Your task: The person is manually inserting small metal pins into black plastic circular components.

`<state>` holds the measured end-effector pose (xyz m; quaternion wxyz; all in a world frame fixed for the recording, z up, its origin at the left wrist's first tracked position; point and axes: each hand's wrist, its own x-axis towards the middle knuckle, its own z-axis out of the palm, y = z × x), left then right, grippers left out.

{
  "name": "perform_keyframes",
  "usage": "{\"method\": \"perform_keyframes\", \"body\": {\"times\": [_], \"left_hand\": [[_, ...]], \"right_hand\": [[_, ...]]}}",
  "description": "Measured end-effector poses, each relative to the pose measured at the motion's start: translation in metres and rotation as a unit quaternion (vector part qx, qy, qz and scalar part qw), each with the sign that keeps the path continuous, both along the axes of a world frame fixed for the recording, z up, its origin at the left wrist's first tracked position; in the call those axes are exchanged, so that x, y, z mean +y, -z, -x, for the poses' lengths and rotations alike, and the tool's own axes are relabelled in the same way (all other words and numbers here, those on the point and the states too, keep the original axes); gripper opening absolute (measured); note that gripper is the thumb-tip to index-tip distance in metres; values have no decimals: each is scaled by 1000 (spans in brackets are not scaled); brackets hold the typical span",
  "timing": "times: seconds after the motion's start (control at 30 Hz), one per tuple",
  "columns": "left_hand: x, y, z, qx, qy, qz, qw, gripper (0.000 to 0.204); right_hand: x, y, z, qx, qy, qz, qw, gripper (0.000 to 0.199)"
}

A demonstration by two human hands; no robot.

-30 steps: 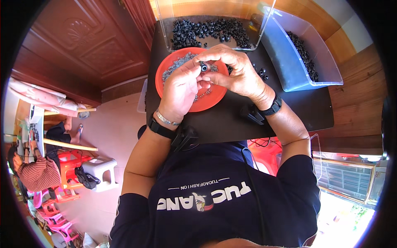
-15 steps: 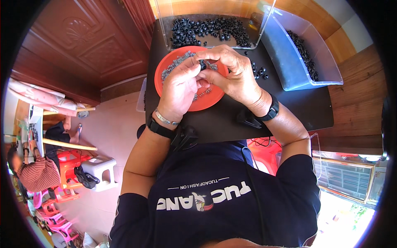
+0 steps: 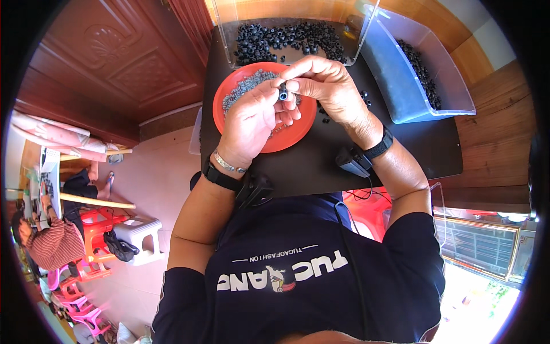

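Observation:
A small black cylindrical part with a round hole in its end (image 3: 283,93) is pinched at the fingertips of my left hand (image 3: 252,117), above an orange-red plate (image 3: 220,117). That hand's lower fingers curl loosely, palm turned up. My right hand (image 3: 338,94) comes in from the right, its thumb and forefinger closed on the same part from above. On the plate lie many small grey metal pieces (image 3: 255,83), with a few coppery bits (image 3: 281,129) near its lower side. Fingers hide some of the pieces.
A clear bin of black round parts (image 3: 292,40) stands behind the plate. A blue translucent bin (image 3: 395,86) with black pieces is at the right. Loose black parts (image 3: 365,98) lie on the dark table (image 3: 412,149). At far left sits another person (image 3: 54,246) near stools (image 3: 140,238).
My right thumb and forefinger have shifted onto the top of the black part. The part's open end now shows. My left hand stays nearly in place.

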<state>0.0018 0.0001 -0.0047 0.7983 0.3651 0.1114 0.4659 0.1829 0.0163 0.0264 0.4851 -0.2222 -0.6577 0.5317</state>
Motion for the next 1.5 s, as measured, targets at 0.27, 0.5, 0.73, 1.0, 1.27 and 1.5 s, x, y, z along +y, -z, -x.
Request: {"method": "perform_keyframes", "body": {"times": [0.27,0.5,0.73,1.0,1.27,1.5], "left_hand": [[1,1,1,37,1,-19,999,27],[2,-1,0,45,4,-25,999,27],[2,-1,0,11,12,-19,1000,29],[0,-2,0,-19,-17,-34,999,27],[-1,-5,-2,-20,-12,-62,998,29],[-1,-4,1,-15,-2,-64,998,29]], "right_hand": [[-8,-14,-2,-72,58,-56,994,15],[-7,-13,-4,-100,64,-95,988,15],[-11,-11,1,-85,57,-66,993,16],[-11,-5,6,-30,37,-48,998,16],[-6,-3,4,34,-29,-7,999,16],[-7,-7,-1,21,-45,9,999,16]]}}
